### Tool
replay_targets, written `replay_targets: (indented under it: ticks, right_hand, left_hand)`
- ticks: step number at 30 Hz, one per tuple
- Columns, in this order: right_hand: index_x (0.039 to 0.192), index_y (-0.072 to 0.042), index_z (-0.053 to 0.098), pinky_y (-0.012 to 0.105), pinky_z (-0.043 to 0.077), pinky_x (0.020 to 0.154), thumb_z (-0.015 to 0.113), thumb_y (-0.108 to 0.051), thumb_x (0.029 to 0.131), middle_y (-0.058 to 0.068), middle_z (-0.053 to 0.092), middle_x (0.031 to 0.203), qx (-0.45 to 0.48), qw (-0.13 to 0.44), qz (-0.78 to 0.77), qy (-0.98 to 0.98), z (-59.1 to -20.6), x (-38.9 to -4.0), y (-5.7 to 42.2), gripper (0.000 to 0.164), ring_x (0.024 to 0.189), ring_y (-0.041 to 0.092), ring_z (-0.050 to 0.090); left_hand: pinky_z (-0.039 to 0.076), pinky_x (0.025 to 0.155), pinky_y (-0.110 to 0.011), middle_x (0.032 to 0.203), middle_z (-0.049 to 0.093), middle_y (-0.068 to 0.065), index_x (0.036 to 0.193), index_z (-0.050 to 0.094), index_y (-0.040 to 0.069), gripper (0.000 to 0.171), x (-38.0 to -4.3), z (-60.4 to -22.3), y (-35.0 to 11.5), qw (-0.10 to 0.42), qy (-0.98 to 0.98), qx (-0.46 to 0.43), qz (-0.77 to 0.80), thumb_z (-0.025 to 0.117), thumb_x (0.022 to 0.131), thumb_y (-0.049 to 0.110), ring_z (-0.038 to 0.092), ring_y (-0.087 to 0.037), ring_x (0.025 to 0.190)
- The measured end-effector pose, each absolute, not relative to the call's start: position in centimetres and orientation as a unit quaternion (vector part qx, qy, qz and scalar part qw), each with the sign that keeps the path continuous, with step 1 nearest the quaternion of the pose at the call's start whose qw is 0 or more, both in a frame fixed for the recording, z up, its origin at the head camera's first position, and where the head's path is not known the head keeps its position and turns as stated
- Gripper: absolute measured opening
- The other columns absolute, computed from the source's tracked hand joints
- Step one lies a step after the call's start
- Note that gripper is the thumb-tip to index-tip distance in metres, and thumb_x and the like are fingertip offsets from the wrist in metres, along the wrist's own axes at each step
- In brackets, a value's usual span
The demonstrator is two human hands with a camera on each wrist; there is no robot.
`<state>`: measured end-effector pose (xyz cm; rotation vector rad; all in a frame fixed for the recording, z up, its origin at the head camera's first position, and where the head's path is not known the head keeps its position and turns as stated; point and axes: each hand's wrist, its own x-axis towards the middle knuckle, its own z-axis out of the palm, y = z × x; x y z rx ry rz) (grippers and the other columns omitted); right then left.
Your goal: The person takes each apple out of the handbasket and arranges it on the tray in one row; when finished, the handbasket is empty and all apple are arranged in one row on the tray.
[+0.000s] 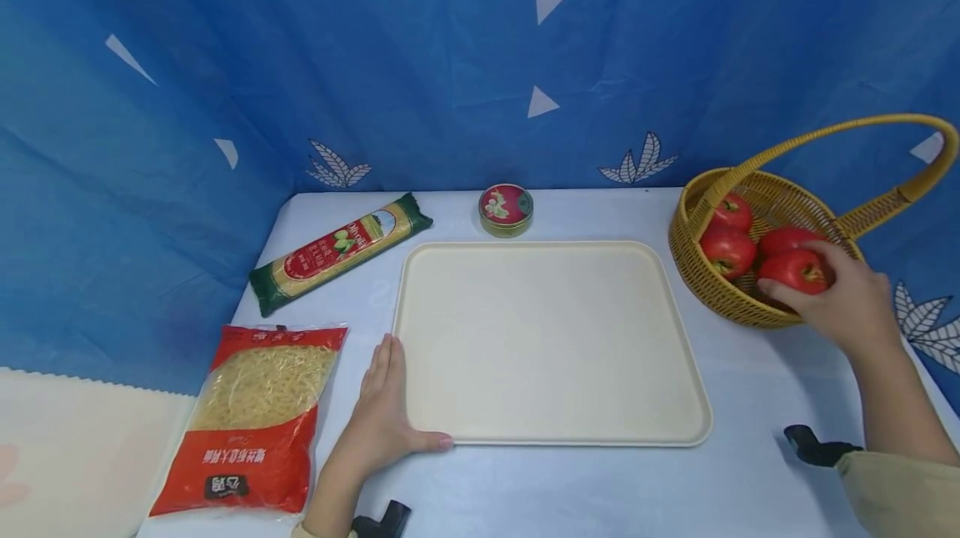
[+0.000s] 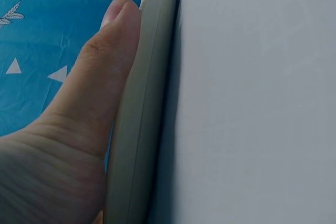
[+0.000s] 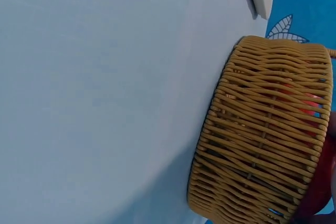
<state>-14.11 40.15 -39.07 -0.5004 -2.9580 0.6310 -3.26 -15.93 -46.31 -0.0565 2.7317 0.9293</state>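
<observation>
A cream rectangular tray (image 1: 547, 342) lies in the middle of the table. My left hand (image 1: 386, 413) rests against its near left corner, fingers straight along the left side and thumb along the front edge; the left wrist view shows the thumb (image 2: 107, 51) against the tray's rim (image 2: 142, 103). On the right stands a yellow wicker basket (image 1: 693, 271) with several red apples in it. My right hand (image 1: 855, 296) reaches over the basket's near rim and grips one apple (image 1: 795, 269) between thumb and fingers. In the right wrist view the basket's woven side (image 3: 262, 129) hides most of that hand.
A green-ended spaghetti packet (image 1: 341, 253) lies at the back left. Nearer on the left is a red bag of pasta (image 1: 255, 417). Behind the tray stands a small round tin (image 1: 506, 210). The basket's tall handle (image 1: 840, 133) arches out to the right.
</observation>
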Motion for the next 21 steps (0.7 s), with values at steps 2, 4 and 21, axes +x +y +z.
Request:
replay_targets:
  ticks: [2, 4, 21]
  right_hand:
    - [0.15, -0.011, 0.022, 0.069, 0.041, 0.07, 0.066, -0.056, 0.079, 0.038, 0.032, 0.136, -0.165, 0.057, 0.2, -0.964, -38.8, -14.0, 40.0, 0.095, 0.124, 0.056, 0.021]
    - [0.15, -0.012, 0.022, 0.071, 0.04, 0.074, 0.066, -0.054, 0.08, 0.037, 0.033, 0.136, -0.165, 0.072, 0.198, -0.964, -38.4, -14.0, 39.8, 0.093, 0.122, 0.055, 0.025]
    - [0.147, -0.022, 0.032, 0.073, 0.042, 0.078, 0.079, -0.029, 0.075, 0.022, 0.032, 0.145, -0.083, 0.147, 0.263, -0.95, -34.3, -12.3, 34.6, 0.086, 0.132, 0.045, 0.028]
  left_hand:
    - [0.013, 0.114, -0.06, 0.161, -0.01, -0.003, 0.152, -0.009, 0.019, 0.157, -3.2, -46.3, -15.9, 0.127, 0.939, -0.019, 0.319, 0.079, 0.035, 0.076, -0.004, -0.029, 0.148]
    - [0.013, 0.114, -0.06, 0.161, -0.009, -0.003, 0.152, -0.009, 0.019, 0.157, -3.2, -46.3, -15.9, 0.127, 0.939, -0.02, 0.319, 0.079, 0.036, 0.076, -0.004, -0.03, 0.148]
    - [0.012, 0.114, -0.06, 0.161, -0.011, -0.003, 0.152, -0.009, 0.019, 0.157, -3.2, -46.3, -16.0, 0.129, 0.938, -0.021, 0.322, 0.079, 0.035, 0.076, -0.004, -0.03, 0.148]
